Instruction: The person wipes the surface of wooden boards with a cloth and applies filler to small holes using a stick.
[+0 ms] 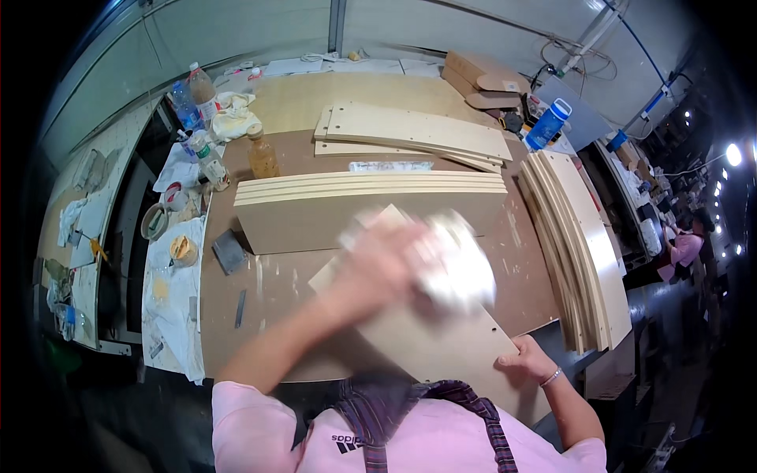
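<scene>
A pale flat board (441,339) with drilled holes lies slantwise in front of my body, its near end by my chest. My left hand (382,264), smeared by motion, is over the board's far part, closed on a bunched white cloth (457,268). The blur hides its separate fingers. On the board's right edge, close to me, my right hand (532,360) grips with the thumb on top; the other fingers are mostly hidden underneath. Just beyond stand several boards (371,221) on their long edges, packed side by side.
More boards are stacked at the right (579,252) and lie flat at the back (418,130). Bottles (264,154), a tub of filler (184,251) and a dark block (229,252) are at the left. A blue bottle (550,124) stands back right. Another person (684,251) is far right.
</scene>
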{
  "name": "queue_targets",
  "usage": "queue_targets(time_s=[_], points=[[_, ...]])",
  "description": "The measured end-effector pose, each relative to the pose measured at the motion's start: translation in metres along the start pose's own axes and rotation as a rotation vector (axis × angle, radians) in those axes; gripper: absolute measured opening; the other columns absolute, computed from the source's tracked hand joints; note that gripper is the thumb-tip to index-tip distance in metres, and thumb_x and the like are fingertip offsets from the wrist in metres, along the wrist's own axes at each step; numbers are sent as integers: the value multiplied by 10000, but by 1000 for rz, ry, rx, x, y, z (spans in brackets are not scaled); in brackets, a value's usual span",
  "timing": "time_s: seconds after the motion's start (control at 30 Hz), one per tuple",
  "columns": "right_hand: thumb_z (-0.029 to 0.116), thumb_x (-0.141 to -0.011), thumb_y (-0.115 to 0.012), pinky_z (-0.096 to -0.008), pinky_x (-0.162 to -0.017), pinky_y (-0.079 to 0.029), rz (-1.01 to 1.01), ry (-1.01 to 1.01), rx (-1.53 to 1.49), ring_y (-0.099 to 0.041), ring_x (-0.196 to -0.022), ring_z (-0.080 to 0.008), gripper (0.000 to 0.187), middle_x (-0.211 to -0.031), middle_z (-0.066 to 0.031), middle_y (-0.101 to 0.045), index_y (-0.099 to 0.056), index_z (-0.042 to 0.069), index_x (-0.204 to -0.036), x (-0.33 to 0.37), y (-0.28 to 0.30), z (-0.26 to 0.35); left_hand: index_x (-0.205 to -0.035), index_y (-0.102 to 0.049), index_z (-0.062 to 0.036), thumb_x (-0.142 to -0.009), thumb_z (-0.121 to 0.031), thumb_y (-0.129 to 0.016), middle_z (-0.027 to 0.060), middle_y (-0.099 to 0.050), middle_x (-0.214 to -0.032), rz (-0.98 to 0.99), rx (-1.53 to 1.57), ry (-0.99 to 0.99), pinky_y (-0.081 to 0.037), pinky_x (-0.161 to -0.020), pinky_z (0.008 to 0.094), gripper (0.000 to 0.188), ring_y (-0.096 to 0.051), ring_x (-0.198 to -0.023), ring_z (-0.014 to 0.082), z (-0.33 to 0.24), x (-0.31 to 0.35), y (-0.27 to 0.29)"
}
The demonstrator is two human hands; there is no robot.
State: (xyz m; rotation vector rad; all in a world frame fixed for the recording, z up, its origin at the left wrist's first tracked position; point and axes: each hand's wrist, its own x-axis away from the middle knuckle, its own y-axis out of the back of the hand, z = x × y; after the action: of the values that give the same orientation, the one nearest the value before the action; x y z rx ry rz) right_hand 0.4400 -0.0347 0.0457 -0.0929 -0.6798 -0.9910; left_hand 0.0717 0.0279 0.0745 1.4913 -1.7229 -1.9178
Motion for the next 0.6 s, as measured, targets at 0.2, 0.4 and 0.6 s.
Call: queue_targets(time_s=[0.2,0.4,0.6], points=[[275,-740,-793,-219,-650,-433,-43,41,-33,-518,-689,-62,323,-739,29,-595,-658,-4,-831,3,11,-21,-1000,-608,33,-921,-155,-580,51,-639,-719,-586,534,824,-486,-572,295,206,-606,-621,138,108,14,30],[302,-731,-797,-217,-624,-417,-57,17,-66,-500,-667,-57,336,-715,35,-578,-632,12,-777,2,15,-20,-1078,-625,5,-884,-102,-611,33,-660,-844,-178,726,727,-486,-686,253,222,-594,-770,88,31,-18,26],[273,-735,-781,-214,-608,-407,-59,6,-106,-493,-654,-53,301,-709,33,-573,-630,16,-775,2,14,-33,-1069,-647,31,-905,-71,-597,33,-670,-899,-481,1116,805,-479,-663,222,199,-596,-755,70,76,-1,21]])
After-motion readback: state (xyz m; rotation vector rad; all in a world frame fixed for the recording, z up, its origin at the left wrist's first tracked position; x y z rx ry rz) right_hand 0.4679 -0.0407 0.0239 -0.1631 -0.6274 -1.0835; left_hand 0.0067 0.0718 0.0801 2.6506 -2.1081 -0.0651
